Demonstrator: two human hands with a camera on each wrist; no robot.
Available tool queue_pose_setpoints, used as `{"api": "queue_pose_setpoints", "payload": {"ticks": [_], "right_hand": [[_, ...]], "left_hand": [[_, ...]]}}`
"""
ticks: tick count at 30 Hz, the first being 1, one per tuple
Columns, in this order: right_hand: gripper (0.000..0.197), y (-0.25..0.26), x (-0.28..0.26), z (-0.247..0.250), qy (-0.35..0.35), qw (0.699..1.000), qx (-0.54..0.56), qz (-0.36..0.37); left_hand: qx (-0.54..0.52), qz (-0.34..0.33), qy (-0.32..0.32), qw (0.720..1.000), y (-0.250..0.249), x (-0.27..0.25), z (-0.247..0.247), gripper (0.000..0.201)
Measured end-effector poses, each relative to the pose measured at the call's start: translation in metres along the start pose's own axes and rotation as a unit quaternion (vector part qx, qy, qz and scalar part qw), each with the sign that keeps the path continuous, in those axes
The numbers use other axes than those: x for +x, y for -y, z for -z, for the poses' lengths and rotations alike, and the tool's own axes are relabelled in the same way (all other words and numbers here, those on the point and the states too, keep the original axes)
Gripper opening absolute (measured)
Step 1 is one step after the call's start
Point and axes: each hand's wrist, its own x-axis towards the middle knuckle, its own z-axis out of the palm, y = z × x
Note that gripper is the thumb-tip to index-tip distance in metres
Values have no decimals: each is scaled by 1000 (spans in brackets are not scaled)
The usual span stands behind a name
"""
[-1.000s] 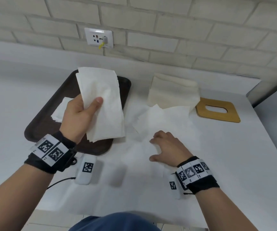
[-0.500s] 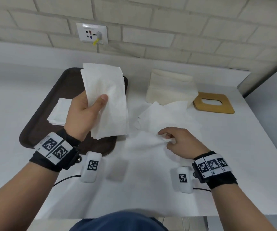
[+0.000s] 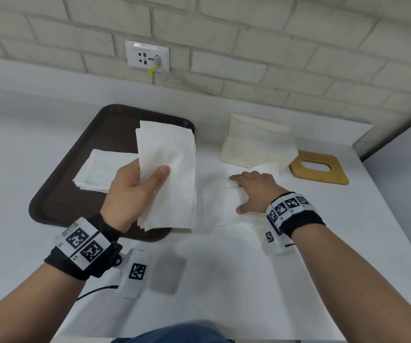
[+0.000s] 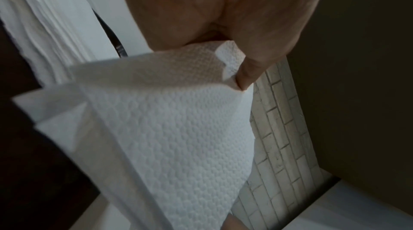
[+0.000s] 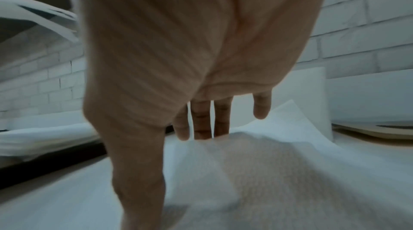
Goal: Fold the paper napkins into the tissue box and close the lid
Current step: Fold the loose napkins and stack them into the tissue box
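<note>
1. While the left hand (image 3: 135,191) holds a tall bundle of folded white paper napkins (image 3: 168,177) upright above the near edge of the dark brown plastic tray (image 3: 63,194), its thumb and fingers are curled round the bundle's lower half, pinching it.
2. The right hand (image 3: 256,191) lies flat, fingers (image 5: 202,120) straight and slightly spread, pressing a single white embossed napkin sheet (image 3: 220,206) onto the white tabletop (image 3: 224,280).
3. The cream tissue box (image 3: 256,142) stands just beyond that sheet near the wall, and its tan wooden lid with an oval slot (image 3: 319,167) lies flat on the tabletop beside it, off the box.
4. A small stack of flat white napkins (image 3: 100,169) waits on the tray.
5. Judged from this, folding is mid-way: nothing is visibly in the box and the lid is not yet on.
6. Risks, as I judge them:
   - The held bundle is gripped low, so its free upper layers could fan apart or droop, spoiling the fold.
   - The sheet's far corner curls up against the box; pressing unevenly could crease it crookedly.
   - Thin paper may drag under the palm and tear or skew if the hand slides.
   - Pushing forward could nudge the light box.
</note>
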Motion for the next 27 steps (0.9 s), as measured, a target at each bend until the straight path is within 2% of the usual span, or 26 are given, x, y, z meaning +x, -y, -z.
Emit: {"api": "queue_pose_setpoints", "payload": {"ticks": [5, 7, 10, 12, 14, 15, 17, 19, 23, 25, 27], "right_hand": [[62, 2, 5, 9, 16, 999, -27, 29], [46, 2, 5, 9, 24, 999, -4, 27], [33, -1, -4, 15, 18, 998, 56, 31], [21, -8, -18, 26, -34, 989, 132, 50], [15, -16, -38, 38, -110, 964, 235, 57], [16, -19, -49, 43, -148, 942, 297, 54], [6, -22, -69, 50, -204, 872, 441, 51], [14, -22, -80, 51, -252, 803, 538, 47], [22, -18, -83, 50, -316, 697, 643, 27], [26, -13, -82, 51, -329, 632, 701, 16], [26, -10, -83, 52, -334, 581, 742, 9]], "left_hand": [[7, 9, 2, 1000, 6, 3, -2, 11], [7, 5, 4, 1000, 6, 5, -5, 9], [6, 7, 8, 1000, 6, 8, -8, 11], [12, 18, 10, 1000, 9, 12, -10, 12], [16, 32, 13, 999, 12, 15, -12, 14], [14, 38, 16, 999, 14, 17, -14, 15], [-2, 55, 15, 998, 17, 20, -21, 15], [-13, 76, 20, 997, 17, 24, -33, 15], [3, 75, 59, 995, 12, 30, -62, 15], [1, 72, 76, 994, 7, 31, -73, 17], [-17, 78, 92, 993, 2, 31, -81, 20]]}}
